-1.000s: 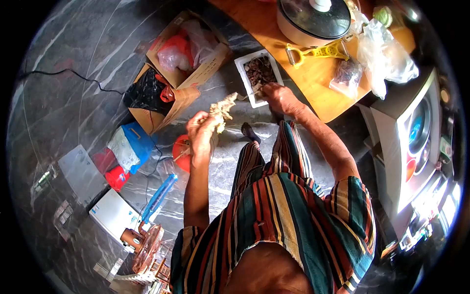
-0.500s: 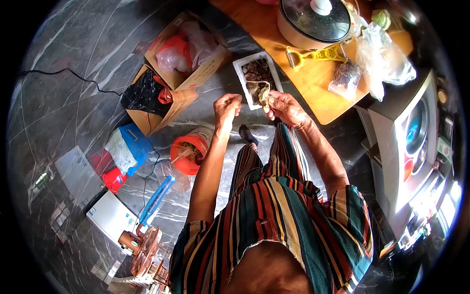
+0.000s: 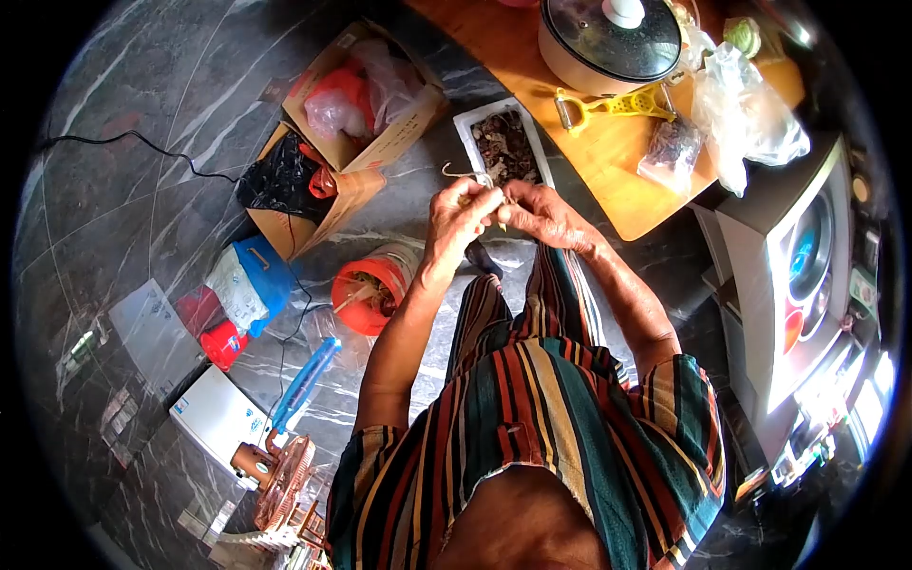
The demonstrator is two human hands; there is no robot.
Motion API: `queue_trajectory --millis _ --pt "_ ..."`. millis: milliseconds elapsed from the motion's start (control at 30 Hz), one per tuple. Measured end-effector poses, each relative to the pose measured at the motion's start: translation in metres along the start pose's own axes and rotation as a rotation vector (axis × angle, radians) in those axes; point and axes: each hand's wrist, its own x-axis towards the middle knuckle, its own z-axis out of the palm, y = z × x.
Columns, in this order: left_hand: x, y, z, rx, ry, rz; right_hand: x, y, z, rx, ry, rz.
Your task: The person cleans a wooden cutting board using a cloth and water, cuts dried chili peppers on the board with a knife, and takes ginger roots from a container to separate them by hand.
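Note:
My left hand (image 3: 458, 224) and my right hand (image 3: 548, 217) meet at the near edge of a white tray (image 3: 465, 127). Both have closed fingers around a pale, dried plant piece (image 3: 484, 179), mostly hidden by the fingers, with a thin curled strand sticking out to the left. Dark brown, crumpled pieces (image 3: 503, 144) fill the tray. Left of my lap, an orange bucket (image 3: 344, 306) with plant scraps inside stands on the floor.
A wooden table (image 3: 608, 180) at the upper right bears a lidded pot (image 3: 608, 47), a yellow peeler (image 3: 617, 103) and plastic bags (image 3: 746, 114). Cardboard boxes (image 3: 404, 138), a blue container (image 3: 266, 271) and a small fan (image 3: 285, 480) stand at the left.
My left hand parted from a large pale piece and moved right to meet my right hand. My right hand lifted a smaller piece from the tray, and now both hands are on it.

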Motion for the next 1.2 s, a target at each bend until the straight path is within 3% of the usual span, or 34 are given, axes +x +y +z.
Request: queue_trajectory --millis 67,100,133,200,267,400,533,600,733,800,867,900,1000,1033,1067,1100,1200 --pt "0.004 -0.012 -0.004 -0.097 0.026 -0.034 -0.004 -0.020 0.008 -0.114 0.136 -0.114" --pt "0.004 -0.015 -0.001 -0.120 0.066 -0.001 -0.002 -0.018 0.006 -0.390 0.203 -0.195" --pt "0.005 -0.019 0.001 -0.143 0.104 0.030 -0.002 -0.014 0.007 -0.389 0.204 -0.193" --pt "0.008 -0.022 -0.007 -0.114 0.077 0.051 0.001 -0.011 0.010 -0.876 0.290 -0.489" --pt "0.006 -0.015 -0.014 -0.103 0.038 -0.096 -0.001 -0.014 0.012 -0.951 0.312 -0.583" --pt "-0.008 -0.008 -0.002 -0.087 -0.032 -0.102 -0.009 -0.001 0.010 -1.102 0.261 -0.650" --pt "-0.020 -0.001 0.021 -0.110 0.049 0.077 -0.011 0.007 0.016 -0.902 0.368 -0.738" --pt "-0.020 -0.001 0.026 -0.158 0.083 0.129 -0.012 0.008 0.023 -0.770 0.425 -0.617" --pt "-0.019 0.001 0.035 -0.145 0.189 0.260 -0.008 -0.001 0.039 -0.332 0.487 -0.597" --pt "-0.020 0.002 0.035 -0.162 0.217 0.280 -0.011 -0.005 0.039 -0.291 0.448 -0.579" --pt "-0.020 0.003 0.031 -0.159 0.202 0.279 -0.017 -0.018 0.038 0.003 0.329 -0.380" --pt "-0.021 0.005 0.030 -0.242 0.164 0.216 -0.018 -0.025 0.036 0.163 0.248 -0.380" --pt "-0.020 0.004 0.028 -0.364 0.096 0.156 -0.019 -0.024 0.026 0.210 0.158 -0.210" --pt "-0.022 0.005 0.025 -0.313 0.082 0.171 -0.016 -0.026 0.027 0.295 0.206 -0.198" --pt "-0.023 0.007 0.022 -0.260 0.069 0.187 -0.018 -0.030 0.021 0.479 0.279 0.086" --pt "-0.024 0.006 0.017 -0.148 0.021 0.311 -0.017 -0.029 0.015 0.537 0.226 0.088" --pt "-0.024 0.010 0.011 0.173 -0.086 0.421 -0.020 -0.024 0.009 0.699 0.116 0.130"
